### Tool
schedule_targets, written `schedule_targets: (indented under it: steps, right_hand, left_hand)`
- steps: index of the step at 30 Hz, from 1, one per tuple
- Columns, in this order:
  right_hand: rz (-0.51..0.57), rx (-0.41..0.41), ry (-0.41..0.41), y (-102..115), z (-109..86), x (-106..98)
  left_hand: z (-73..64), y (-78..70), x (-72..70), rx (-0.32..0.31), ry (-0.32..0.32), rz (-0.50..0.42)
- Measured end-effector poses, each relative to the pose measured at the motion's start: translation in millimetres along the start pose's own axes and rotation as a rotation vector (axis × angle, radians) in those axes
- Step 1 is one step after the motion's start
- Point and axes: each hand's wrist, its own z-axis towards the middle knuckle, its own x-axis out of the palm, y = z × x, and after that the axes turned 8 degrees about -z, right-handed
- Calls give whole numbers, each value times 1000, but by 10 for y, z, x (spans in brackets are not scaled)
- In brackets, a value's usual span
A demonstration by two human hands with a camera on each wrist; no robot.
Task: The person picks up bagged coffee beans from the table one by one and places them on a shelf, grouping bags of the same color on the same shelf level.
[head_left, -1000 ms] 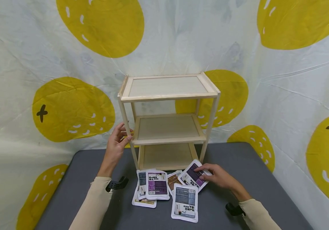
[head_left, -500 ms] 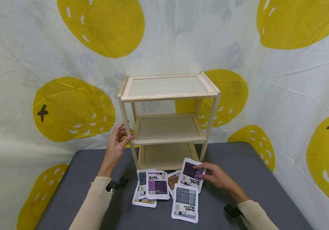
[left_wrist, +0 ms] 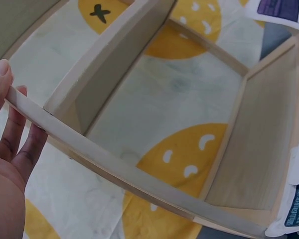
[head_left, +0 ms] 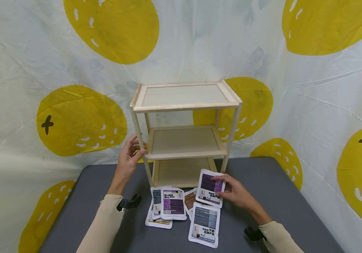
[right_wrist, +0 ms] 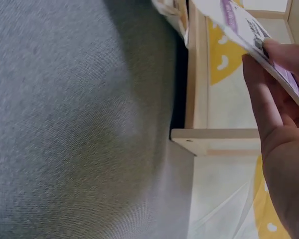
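My left hand (head_left: 128, 157) holds the left front post of a three-tier wooden shelf (head_left: 185, 155). In the left wrist view, the thumb and fingers (left_wrist: 32, 149) lie on either side of that post. My right hand (head_left: 238, 194) pinches a white-edged pouch with a purple label (head_left: 208, 186) by its right edge. This pouch is raised, tilted, in front of the bottom tier; the right wrist view shows the thumb (right_wrist: 289, 57) on its printed face and fingers behind. Just below it lies a pouch with a blue-grey label (head_left: 204, 225).
Left of centre, several pouches overlap, with another purple-labelled pouch (head_left: 172, 207) on top. A brown-labelled pouch (head_left: 189, 199) is partly covered beside them. All lie on the grey table (head_left: 250, 179) before the shelf. A white cloth with yellow fruit prints (head_left: 83, 119) hangs behind.
My right hand has lifted the purple-labelled pouch off the others and turned it more upright, moving it slightly up and left. The blue-grey pouch has tilted slightly. The left hand stays on the post.
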Motion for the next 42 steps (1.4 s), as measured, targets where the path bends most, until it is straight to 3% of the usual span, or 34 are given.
schedule_targets:
  steps: [8,13,16,20,26,42]
  right_hand:
    - [115,3,38,126,40,9]
    - [124,7,23,194,53,5]
    - [118,5,14,234,63,-4]
    - [151,6,24,324,83,-23]
    - [201,28,48,500,114,-55]
    - [174,6,86,974,218,-199]
  left_hand:
    - [-9,-23,15,-26,-6,-4]
    - [-31,-207,76,-46,-14,-7]
    - [-27,-188,67,-35,-21,-7]
    - [8,-24,2,-20,-19,-9]
    - [36,-29,-25,-35,10,-14]
    - [87,-50,-68,-16,74,-59]
